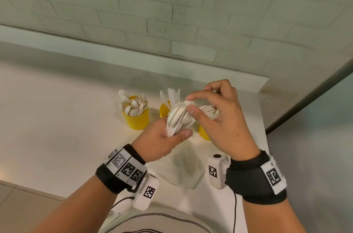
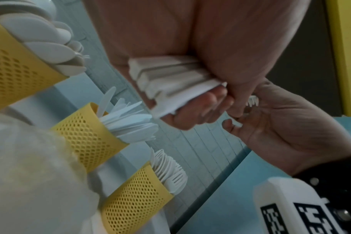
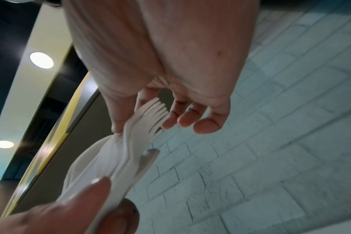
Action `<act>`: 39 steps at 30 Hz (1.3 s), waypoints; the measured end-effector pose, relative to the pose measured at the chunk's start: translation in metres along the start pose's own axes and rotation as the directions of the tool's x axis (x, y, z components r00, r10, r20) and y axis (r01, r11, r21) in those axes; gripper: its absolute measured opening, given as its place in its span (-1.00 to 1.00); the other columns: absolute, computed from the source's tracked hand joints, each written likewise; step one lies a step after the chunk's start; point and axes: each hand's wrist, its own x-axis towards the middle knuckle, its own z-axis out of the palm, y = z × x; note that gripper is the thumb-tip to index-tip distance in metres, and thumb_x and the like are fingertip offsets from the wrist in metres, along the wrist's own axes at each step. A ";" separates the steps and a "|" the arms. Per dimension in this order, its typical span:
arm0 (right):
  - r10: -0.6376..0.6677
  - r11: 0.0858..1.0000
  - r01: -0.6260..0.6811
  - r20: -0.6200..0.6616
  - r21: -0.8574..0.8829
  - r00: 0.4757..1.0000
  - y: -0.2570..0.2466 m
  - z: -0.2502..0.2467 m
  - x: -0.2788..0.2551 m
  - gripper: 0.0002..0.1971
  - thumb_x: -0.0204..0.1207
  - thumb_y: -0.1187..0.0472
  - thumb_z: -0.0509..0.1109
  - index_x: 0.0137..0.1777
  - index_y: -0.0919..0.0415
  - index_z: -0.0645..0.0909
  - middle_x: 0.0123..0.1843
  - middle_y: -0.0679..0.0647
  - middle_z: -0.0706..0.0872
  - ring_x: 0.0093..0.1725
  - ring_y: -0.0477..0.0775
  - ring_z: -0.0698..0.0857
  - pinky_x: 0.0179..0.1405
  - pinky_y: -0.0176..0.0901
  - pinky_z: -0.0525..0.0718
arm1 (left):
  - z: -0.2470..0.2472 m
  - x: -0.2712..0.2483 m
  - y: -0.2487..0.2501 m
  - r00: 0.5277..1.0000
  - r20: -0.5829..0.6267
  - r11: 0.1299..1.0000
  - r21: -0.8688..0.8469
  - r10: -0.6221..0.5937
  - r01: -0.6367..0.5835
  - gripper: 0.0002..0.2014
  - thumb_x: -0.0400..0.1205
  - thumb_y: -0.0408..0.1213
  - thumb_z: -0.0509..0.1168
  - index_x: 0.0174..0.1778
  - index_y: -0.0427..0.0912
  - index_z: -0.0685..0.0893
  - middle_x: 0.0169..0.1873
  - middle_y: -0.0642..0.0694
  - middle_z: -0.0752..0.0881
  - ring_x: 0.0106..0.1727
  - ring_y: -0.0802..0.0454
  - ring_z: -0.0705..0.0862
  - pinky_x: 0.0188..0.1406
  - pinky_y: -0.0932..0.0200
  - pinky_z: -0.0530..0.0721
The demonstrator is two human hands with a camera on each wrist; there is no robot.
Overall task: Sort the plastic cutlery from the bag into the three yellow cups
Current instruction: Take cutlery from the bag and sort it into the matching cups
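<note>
My left hand (image 1: pixel 176 130) grips a bundle of white plastic cutlery (image 1: pixel 179 118) by the handles, just above the table; the handle ends (image 2: pixel 170 82) show in the left wrist view. My right hand (image 1: pixel 191 104) pinches the top of one fork (image 3: pixel 148 115) in that bundle between thumb and index finger. Three yellow mesh cups stand behind: one with spoons (image 1: pixel 136 119), one with knives (image 1: pixel 164 109), one with forks (image 2: pixel 134 197), which my right hand mostly hides in the head view. The clear bag (image 1: pixel 187 168) lies flat near me.
The white table (image 1: pixel 57 118) ends at a ledge below a white brick wall (image 1: pixel 172 13). Its right edge (image 1: pixel 266 133) runs close beside the fork cup. White marker-tagged camera units hang under both wrists.
</note>
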 end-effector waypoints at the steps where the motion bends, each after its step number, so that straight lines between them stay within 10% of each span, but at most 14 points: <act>1: 0.017 0.999 -0.018 0.027 0.031 1.000 0.002 0.000 0.001 -0.87 0.53 0.01 0.55 0.05 -0.17 0.81 0.13 -0.05 0.51 0.28 0.09 0.52 0.33 -0.22 0.48 | -0.001 -0.001 -0.001 1.000 0.018 1.000 -0.025 -0.013 0.013 -0.80 0.60 0.04 0.45 -0.26 0.16 0.59 -0.57 0.12 0.49 -0.58 0.05 0.44 -0.54 0.13 0.49; 12: 0.033 0.932 -0.015 -0.044 0.361 0.998 0.003 0.008 0.007 -0.89 0.67 0.32 0.44 0.00 0.08 0.68 -0.04 0.08 0.68 -0.07 0.00 0.67 0.00 -0.19 0.63 | -0.013 -0.005 0.007 0.994 0.112 0.999 -0.031 -0.012 0.016 -0.65 0.56 0.13 0.44 -0.08 -0.11 0.67 -0.60 0.01 0.58 -0.62 0.03 0.49 -0.50 0.07 0.57; 17: 0.143 0.851 -0.032 -0.173 0.524 0.974 0.001 0.007 0.012 -0.91 0.77 0.39 0.26 0.04 0.25 0.55 -0.14 0.27 0.70 -0.22 0.08 0.66 -0.15 -0.15 0.68 | -0.018 -0.007 0.002 0.988 0.147 0.998 0.007 -0.056 0.055 -0.90 0.58 0.08 0.49 -0.15 0.25 0.71 -0.62 0.03 0.58 -0.61 0.03 0.49 -0.50 0.07 0.56; 28: 0.210 0.934 0.043 -0.641 0.355 0.738 0.016 0.003 0.024 -0.91 0.80 0.33 0.23 0.06 0.15 0.46 -0.11 0.48 0.61 -0.41 0.13 0.62 -0.39 -0.04 0.66 | -0.044 -0.008 -0.016 0.974 0.135 0.982 0.088 -0.180 0.169 -0.76 0.65 -0.01 0.45 -0.28 0.03 0.63 -0.49 -0.07 0.71 -0.52 -0.05 0.66 -0.32 -0.03 0.68; 39: -0.057 0.975 -0.015 -0.315 -0.221 0.947 0.035 0.073 0.031 -0.92 0.72 0.35 0.32 0.04 0.25 0.64 -0.03 0.11 0.67 -0.12 0.11 0.68 -0.11 -0.01 0.66 | -0.076 -0.012 -0.010 0.997 0.051 0.988 -0.140 -0.051 0.058 -0.88 0.68 -0.37 0.39 0.10 -0.24 0.76 -0.16 -0.26 0.84 -0.22 0.03 0.80 -0.11 0.17 0.79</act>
